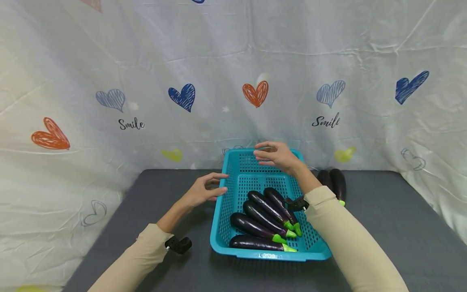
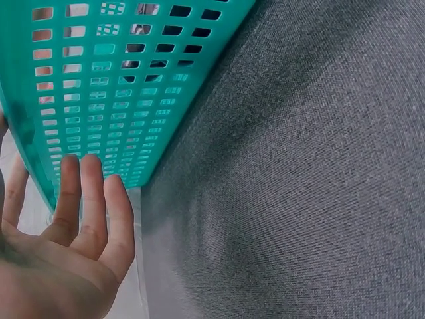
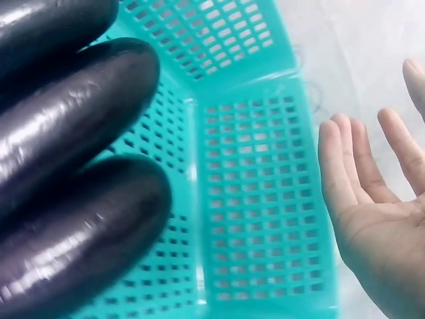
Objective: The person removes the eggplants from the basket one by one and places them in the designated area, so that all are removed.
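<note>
A blue-green plastic basket (image 1: 270, 254) with perforated walls stands on the dark cloth. Several glossy purple eggplants (image 1: 255, 225) with green stem ends lie side by side in its near half. At the basket's left side is my left hand (image 1: 202, 190), its fingertips by the rim. The left wrist view shows those fingers (image 2: 93, 206) extended along the outside of the perforated wall. Above the basket's far end hovers my right hand (image 1: 277, 156), holding nothing. Its fingers (image 3: 337, 159) are spread and slightly bent in the right wrist view, near the rim.
Two more eggplants (image 1: 338, 184) lie on the dark cloth (image 1: 372, 227) right of the basket, partly hidden by the right forearm. A white curtain (image 1: 215, 52) with printed hearts hangs close behind the table's far edge. Dark straps (image 1: 178, 245) circle both wrists.
</note>
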Demonstrator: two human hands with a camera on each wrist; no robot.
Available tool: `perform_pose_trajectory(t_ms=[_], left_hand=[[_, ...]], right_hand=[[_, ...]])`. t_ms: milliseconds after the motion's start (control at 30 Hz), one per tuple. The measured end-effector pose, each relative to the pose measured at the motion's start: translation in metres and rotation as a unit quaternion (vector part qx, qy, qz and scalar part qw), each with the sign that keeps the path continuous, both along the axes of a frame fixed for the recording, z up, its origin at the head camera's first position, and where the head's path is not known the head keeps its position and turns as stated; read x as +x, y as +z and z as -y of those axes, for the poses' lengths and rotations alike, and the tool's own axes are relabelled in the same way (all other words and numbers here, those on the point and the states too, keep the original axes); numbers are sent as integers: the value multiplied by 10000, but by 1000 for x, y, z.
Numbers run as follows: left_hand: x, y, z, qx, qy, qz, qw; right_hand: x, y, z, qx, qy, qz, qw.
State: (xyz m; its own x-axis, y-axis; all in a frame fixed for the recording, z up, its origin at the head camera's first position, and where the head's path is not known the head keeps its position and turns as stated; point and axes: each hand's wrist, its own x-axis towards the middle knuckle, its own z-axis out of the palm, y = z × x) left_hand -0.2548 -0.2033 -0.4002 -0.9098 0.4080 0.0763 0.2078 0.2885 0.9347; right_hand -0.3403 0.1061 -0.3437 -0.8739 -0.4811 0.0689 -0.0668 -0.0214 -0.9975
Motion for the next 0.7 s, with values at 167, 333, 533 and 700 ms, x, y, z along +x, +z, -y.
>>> perform_pose_trajectory(t_ms=[167, 333, 533, 700], left_hand=[[-1, 0, -2, -16, 32, 25, 10000], [-3, -1, -4, 15, -17, 43, 10000], [-2, 0, -2, 20, -13, 54, 10000], [-1, 1, 0, -3, -9, 43, 10000]], right_hand=[[-3, -17, 1, -6, -79, 246, 9997], [-3, -31, 0, 217, -166, 477, 9985], [-2, -44, -4, 513, -167, 488, 9974], [0, -57, -7, 861, -170, 370, 9955]])
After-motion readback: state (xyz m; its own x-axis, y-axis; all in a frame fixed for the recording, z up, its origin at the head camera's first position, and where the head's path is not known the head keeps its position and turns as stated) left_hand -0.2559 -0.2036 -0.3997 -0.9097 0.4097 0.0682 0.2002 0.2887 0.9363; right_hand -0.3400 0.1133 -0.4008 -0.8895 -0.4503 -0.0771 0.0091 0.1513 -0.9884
